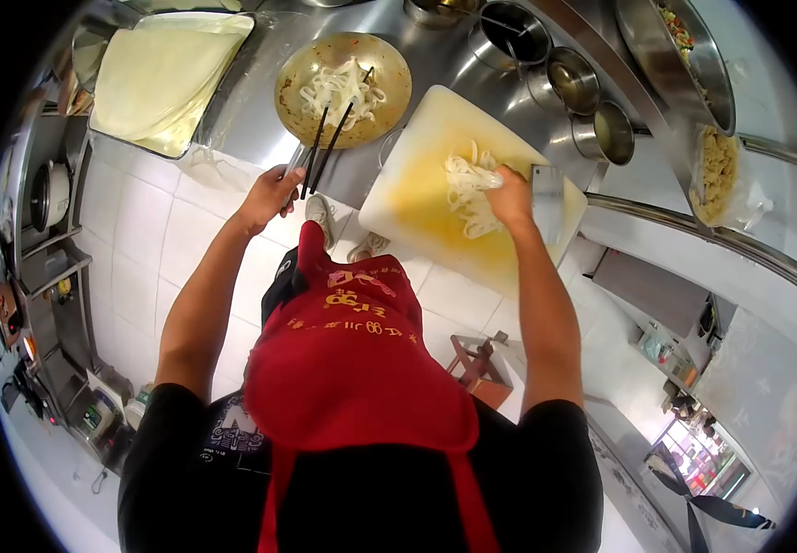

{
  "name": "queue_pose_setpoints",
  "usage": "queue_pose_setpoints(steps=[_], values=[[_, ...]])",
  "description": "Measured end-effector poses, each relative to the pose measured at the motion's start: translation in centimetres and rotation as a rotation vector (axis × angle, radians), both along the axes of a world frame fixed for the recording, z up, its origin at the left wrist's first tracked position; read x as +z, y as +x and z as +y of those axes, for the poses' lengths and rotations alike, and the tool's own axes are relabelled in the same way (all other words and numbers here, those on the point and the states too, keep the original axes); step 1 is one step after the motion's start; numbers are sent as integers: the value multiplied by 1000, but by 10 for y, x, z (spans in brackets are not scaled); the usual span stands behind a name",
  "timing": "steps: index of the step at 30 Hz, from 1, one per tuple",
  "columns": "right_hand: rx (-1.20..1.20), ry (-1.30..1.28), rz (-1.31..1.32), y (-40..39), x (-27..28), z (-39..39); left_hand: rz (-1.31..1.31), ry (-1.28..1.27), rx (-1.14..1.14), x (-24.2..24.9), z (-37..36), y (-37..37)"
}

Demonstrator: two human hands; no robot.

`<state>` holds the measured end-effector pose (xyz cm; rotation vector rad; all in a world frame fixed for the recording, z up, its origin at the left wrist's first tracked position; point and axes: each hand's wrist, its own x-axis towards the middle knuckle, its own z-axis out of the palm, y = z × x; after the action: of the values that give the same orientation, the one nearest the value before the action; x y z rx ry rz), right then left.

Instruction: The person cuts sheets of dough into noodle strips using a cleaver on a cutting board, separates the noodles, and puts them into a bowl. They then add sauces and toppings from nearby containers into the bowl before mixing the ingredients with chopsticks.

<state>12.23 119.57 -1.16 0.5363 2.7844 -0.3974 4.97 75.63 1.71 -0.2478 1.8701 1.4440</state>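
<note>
My left hand (275,197) is closed round the handle of a metal pan (288,109) at the counter's front edge. White flat noodles (334,92) lie in the pan, and two black chopsticks (332,147) rest in it, their ends beside my left fingers. Over the yellow-stained white cutting board (417,175), my right hand (512,198) has its fingers closed on wide noodles (472,189), part of which spread over the board. Just right of that hand a cleaver (548,198) lies on the board; its handle is not visible.
A tray of stacked pale sheets (163,83) stands at the far left. Behind the board are several metal pots (572,81). A large steel bowl (707,55) and a bag of crumbly tan food (716,175) sit on the right. Below is a tiled floor (195,230).
</note>
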Motion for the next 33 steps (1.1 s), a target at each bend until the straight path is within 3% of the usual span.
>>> queue_pose_setpoints(steps=[3,7,9,12,15,19,23,28,31,32,33], values=[[-110,-364,286,10,48,7,23,-5,-39,-7,-7,-2],[-134,-266,376,14,129,1,32,-4,-68,-10,-14,-7],[-356,-528,396,16,151,10,25,-3,-94,-7,-18,-10],[-318,-447,499,8,217,-8,-20,6,-82,6,-20,-14],[-352,-545,594,-5,278,-42,6,-5,-160,-8,-33,-18],[-445,-643,789,-27,330,-62,-10,31,-198,-16,-42,-20],[-429,-724,816,-53,384,-104,28,36,-190,-7,-45,-24],[-267,-766,843,-86,396,-140,-48,58,-191,-8,-45,-30],[-178,-679,806,-109,361,-155,-77,48,-191,-4,-45,-29],[-164,-474,770,-118,342,-172,-80,45,-182,-5,-45,-29],[-176,-543,702,-126,315,-184,-81,64,-170,-7,-44,-27]])
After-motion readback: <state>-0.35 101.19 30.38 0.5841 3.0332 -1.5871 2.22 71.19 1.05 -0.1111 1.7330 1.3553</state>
